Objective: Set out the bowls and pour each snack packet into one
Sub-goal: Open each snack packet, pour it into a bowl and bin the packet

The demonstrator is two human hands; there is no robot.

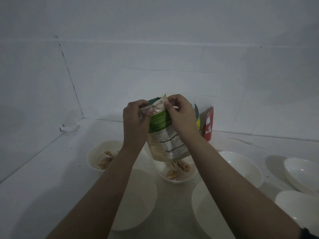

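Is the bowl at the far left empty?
No, the far-left bowl already holds brownish snack pieces.

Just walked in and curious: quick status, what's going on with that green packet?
Left hand and right hand pinch the green packet at its top, upright over a filled bowl. Second filled bowl left. Nothing blocking.

Two bare forearms, sleeveless to the frame edge, hands (136,118) (183,116) without rings.
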